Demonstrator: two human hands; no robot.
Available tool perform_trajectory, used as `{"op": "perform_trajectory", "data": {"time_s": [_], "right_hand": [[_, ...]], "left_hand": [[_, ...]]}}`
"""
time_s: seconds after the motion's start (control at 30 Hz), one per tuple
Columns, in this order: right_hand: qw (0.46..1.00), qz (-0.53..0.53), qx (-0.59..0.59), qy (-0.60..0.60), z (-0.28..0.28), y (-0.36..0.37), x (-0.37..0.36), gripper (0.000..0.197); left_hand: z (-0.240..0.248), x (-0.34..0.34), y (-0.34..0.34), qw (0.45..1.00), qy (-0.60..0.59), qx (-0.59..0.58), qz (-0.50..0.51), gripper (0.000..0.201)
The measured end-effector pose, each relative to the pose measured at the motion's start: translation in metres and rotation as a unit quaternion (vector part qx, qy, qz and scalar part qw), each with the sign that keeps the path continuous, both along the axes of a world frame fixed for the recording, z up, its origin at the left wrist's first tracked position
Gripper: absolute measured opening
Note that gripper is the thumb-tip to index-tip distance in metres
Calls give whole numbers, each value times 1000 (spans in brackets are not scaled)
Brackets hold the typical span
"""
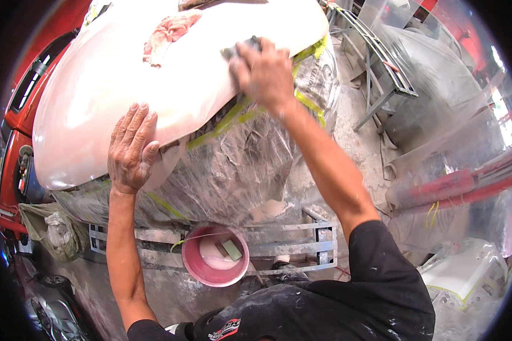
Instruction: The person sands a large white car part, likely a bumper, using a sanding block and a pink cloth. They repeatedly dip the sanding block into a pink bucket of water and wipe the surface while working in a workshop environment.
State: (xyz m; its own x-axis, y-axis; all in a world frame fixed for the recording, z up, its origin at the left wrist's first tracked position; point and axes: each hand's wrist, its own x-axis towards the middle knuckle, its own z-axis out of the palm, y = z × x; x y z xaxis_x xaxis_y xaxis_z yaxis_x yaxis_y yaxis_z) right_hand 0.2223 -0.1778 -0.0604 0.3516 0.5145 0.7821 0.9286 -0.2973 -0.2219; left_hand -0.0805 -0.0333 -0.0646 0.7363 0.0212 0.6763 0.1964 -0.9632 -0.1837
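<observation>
Standing below the panel (105, 94), a bucket (194, 259) holds liquid (209, 257) and a block (231, 250).

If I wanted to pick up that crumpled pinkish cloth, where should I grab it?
Probably by its bunched middle: pinch the crumpled cloth from above, coming from the person's side. It lies on the pale curved panel in raised-looking folds, which should give the fingers something to close on. The left hand rests on the panel, nearer the person than the cloth.

Pale bodywork (91, 108), taped plastic sheeting (227, 170) and a red vehicle (20, 149) show an auto-body workshop.
</observation>
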Motion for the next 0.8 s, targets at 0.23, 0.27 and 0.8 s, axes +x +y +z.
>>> {"op": "perform_trajectory", "data": {"time_s": [0.23, 0.27, 0.8], "right_hand": [[993, 29, -70, -88, -1, -2, 68, 48], [995, -16, -93, -31, 20, 4, 83, 51], [995, 7, -90, -46, 31, 23, 83, 48]], "left_hand": [[61, 85, 24, 997, -63, 10, 42, 46], [69, 103, 43, 994, -77, 53, 59, 53], [93, 195, 63, 969, 7, -188, 162, 73]]}}
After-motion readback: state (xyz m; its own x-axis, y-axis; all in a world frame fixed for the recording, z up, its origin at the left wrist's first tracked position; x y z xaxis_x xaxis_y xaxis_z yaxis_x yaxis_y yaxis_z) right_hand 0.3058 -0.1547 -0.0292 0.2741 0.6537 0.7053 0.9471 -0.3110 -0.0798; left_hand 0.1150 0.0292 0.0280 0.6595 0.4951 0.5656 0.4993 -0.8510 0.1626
